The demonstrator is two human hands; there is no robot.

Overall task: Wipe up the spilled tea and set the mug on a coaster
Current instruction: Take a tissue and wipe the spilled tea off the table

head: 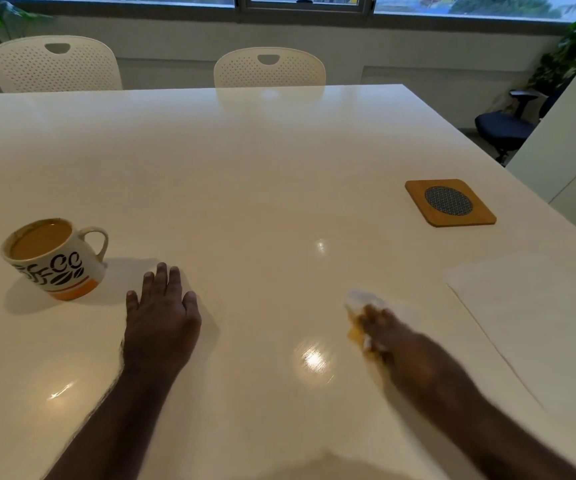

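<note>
A cream mug (56, 258) with black coffee-bean lettering and an orange band stands at the left of the white table (245, 161), filled with milky tea. A square wooden coaster (450, 201) with a round dark mesh centre lies at the right, far from the mug. My left hand (161, 313) rests flat on the table, fingers spread, to the right of the mug and not touching it. My right hand (387, 336), blurred by motion, presses a crumpled white tissue (361, 301) stained tea-brown against the table surface.
A flat white paper sheet (529, 306) lies at the table's right edge beside my right hand. Two white perforated chairs (269, 69) stand behind the far edge. A dark office chair (508, 128) and a white cabinet (570, 140) are off to the right.
</note>
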